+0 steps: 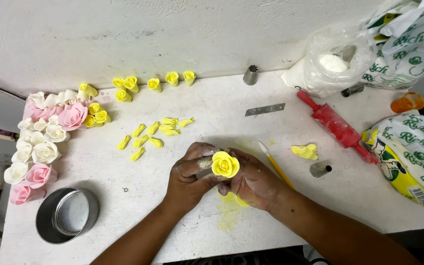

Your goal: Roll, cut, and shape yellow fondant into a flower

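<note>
Head view: your left hand (188, 172) and right hand (252, 180) are both closed round one yellow rose (225, 164), fingers pinched under the bloom, the flower face-up between the thumbs. It sits low-centre over the table (231, 108), above a smear of yellow dust (229, 211).

Judgement: press only at the base. The outer petals look thin; squeeze them and they will flatten. Turn the rose with one hand, steady with the other.

At 12 o'clock from the grip, loose yellow petals (154, 131) lie well apart from you. At 3 o'clock, a yellow-handled tool (277, 166) just beside your right hand, then a yellow scrap (305, 151) and a metal tip (320, 169). At 2 o'clock, a red rolling pin (337, 126). At 11 o'clock, small yellow buds (153, 83) by the wall. At 9 o'clock, finished pink and white roses (45, 132); at 8 o'clock, a round tin (67, 215). Keep dusty fingers off the finished ones.
</note>
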